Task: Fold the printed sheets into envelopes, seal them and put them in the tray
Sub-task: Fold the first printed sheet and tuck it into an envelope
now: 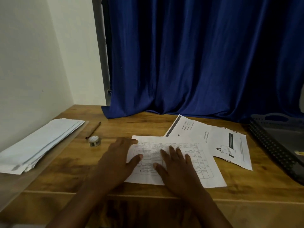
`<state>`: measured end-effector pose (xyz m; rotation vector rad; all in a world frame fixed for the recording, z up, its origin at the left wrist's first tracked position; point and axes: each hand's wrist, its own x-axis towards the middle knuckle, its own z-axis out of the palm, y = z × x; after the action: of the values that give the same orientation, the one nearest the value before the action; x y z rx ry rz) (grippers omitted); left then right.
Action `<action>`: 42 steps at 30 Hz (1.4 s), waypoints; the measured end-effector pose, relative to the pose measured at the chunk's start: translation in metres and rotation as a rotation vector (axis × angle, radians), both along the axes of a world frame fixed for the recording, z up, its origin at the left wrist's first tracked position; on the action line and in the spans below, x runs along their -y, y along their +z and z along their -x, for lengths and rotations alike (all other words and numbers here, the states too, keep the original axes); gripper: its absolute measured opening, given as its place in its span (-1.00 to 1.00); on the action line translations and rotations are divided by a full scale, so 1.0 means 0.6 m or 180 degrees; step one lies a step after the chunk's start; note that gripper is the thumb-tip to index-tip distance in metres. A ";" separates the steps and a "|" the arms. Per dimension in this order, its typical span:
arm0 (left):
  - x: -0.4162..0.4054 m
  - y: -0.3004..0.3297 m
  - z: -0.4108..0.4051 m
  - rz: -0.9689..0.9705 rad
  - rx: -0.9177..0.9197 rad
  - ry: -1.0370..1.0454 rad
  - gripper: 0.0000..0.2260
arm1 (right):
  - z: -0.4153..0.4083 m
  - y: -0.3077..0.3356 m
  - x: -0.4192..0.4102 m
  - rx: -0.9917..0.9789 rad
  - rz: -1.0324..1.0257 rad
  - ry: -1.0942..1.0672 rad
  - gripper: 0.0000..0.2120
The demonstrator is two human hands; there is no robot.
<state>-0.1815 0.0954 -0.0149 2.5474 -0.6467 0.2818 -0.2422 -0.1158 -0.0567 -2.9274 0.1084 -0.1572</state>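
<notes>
A printed sheet with a table [204, 165] lies on the wooden table in front of me, folded over on its left part. My left hand [120, 160] lies flat with straight fingers on the sheet's left edge. My right hand [177, 167] presses flat on the sheet's middle. A second printed sheet with a drawing [228, 142] lies partly under it, toward the right. A stack of white envelopes [37, 145] rests at the left. A dark perforated tray [269, 145] stands at the right edge.
A small roll of tape [94, 141] and a pencil [93, 130] lie between the envelopes and the sheet. A blue curtain [197, 63] hangs behind the table and drapes onto its far edge. A white wall borders the left.
</notes>
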 end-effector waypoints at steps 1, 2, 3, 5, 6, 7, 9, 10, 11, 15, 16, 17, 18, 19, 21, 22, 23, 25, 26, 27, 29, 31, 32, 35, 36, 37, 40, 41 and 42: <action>0.007 -0.004 0.006 0.0024 0.0032 -0.0136 -0.51 | 0.003 -0.002 0.003 -0.0034 -0.0017 0.0061 -0.28; 0.013 -0.010 0.011 -0.0020 0.0033 -0.0209 -0.50 | 0.007 -0.004 0.005 -0.0074 -0.0032 0.0127 -0.28; 0.020 -0.016 0.016 -0.0128 0.0007 -0.0248 -0.49 | 0.012 -0.005 0.006 -0.0111 -0.0043 0.0181 -0.27; 0.032 -0.031 0.026 -0.0448 -0.0121 -0.0279 -0.46 | 0.026 -0.007 0.003 -0.0159 -0.0034 0.0252 -0.28; 0.038 -0.037 0.030 -0.0605 -0.0188 -0.0281 -0.46 | 0.033 -0.008 0.000 -0.0172 -0.0015 0.0288 -0.30; 0.043 -0.043 0.033 -0.0735 -0.0222 -0.0283 -0.45 | 0.040 -0.007 -0.002 -0.0175 -0.0010 0.0327 -0.33; 0.053 -0.051 0.035 -0.0904 -0.0177 -0.0283 -0.45 | 0.050 -0.002 -0.008 -0.0113 -0.0085 0.0348 -0.39; 0.057 -0.053 0.035 -0.0950 -0.0136 -0.0283 -0.45 | 0.052 0.003 -0.011 -0.0024 -0.0131 0.0304 -0.41; 0.060 -0.054 0.033 -0.0997 -0.0107 -0.0290 -0.45 | 0.050 0.009 -0.015 0.0101 -0.0139 0.0238 -0.41; 0.074 -0.059 0.021 -0.1406 -0.0215 -0.0414 -0.34 | 0.020 0.022 -0.037 0.0345 0.0062 0.0200 -0.44; 0.076 -0.062 0.019 -0.1515 -0.0247 -0.0439 -0.31 | 0.013 0.020 -0.044 0.0272 0.0025 0.0238 -0.45; 0.075 -0.065 0.016 -0.1594 -0.0233 -0.0444 -0.29 | 0.007 0.016 -0.050 0.0174 -0.0062 0.0264 -0.45; 0.073 -0.068 0.013 -0.1619 -0.0178 -0.0433 -0.30 | 0.003 0.012 -0.053 0.0107 -0.0167 0.0280 -0.45; 0.069 -0.071 0.010 -0.1595 -0.0108 -0.0420 -0.33 | 0.002 0.008 -0.053 0.0087 -0.0261 0.0293 -0.45; 0.060 -0.075 0.005 -0.1476 -0.0006 -0.0408 -0.40 | 0.005 0.004 -0.044 0.0091 -0.0332 0.0328 -0.42; 0.057 -0.076 0.004 -0.1419 0.0023 -0.0405 -0.42 | 0.007 0.004 -0.035 0.0074 -0.0297 0.0327 -0.37; 0.054 -0.076 0.005 -0.1367 0.0034 -0.0391 -0.44 | 0.010 0.004 -0.023 0.0040 -0.0220 0.0302 -0.31; 0.048 -0.075 0.006 -0.1294 -0.0023 -0.0350 -0.44 | 0.017 0.006 0.004 -0.0085 -0.0051 0.0192 -0.24; 0.044 -0.075 0.006 -0.1293 -0.0070 -0.0325 -0.42 | 0.020 0.007 0.018 -0.0160 -0.0004 0.0103 -0.26; 0.037 -0.074 0.005 -0.1302 -0.0110 -0.0293 -0.41 | 0.023 0.007 0.031 -0.0218 0.0021 -0.0003 -0.28; 0.020 -0.074 0.003 -0.1296 -0.0195 -0.0219 -0.40 | 0.032 0.006 0.056 -0.0247 0.0065 -0.0211 -0.31; 0.004 -0.073 0.000 -0.1285 -0.0265 -0.0137 -0.39 | 0.041 0.006 0.072 -0.0202 0.0127 -0.0378 -0.32; -0.001 -0.072 -0.001 -0.1279 -0.0298 -0.0088 -0.39 | 0.046 0.006 0.077 -0.0188 0.0154 -0.0446 -0.32; 0.000 -0.068 0.000 -0.1214 -0.0402 0.0029 -0.38 | 0.056 0.011 0.075 -0.0124 0.0225 -0.0702 -0.36; 0.003 -0.067 0.000 -0.1207 -0.0410 0.0058 -0.38 | 0.057 0.014 0.069 -0.0009 0.0305 -0.0823 -0.37; 0.006 -0.067 0.002 -0.1218 -0.0409 0.0085 -0.38 | 0.059 0.018 0.060 0.0156 0.0413 -0.0911 -0.39; 0.009 -0.069 0.003 -0.1191 -0.0352 0.0127 -0.37 | 0.066 0.027 0.012 0.0615 0.0170 -0.0446 -0.39; 0.008 -0.069 0.004 -0.1164 -0.0306 0.0122 -0.37 | 0.069 0.026 -0.010 0.0593 -0.0091 -0.0067 -0.36; 0.006 -0.069 0.005 -0.1130 -0.0264 0.0116 -0.37 | 0.073 0.022 -0.031 0.0477 -0.0282 0.0306 -0.33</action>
<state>-0.1847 0.0916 -0.0563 2.8930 -0.6687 0.0764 -0.2860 -0.0970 -0.0432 -2.8137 -0.0470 -0.3460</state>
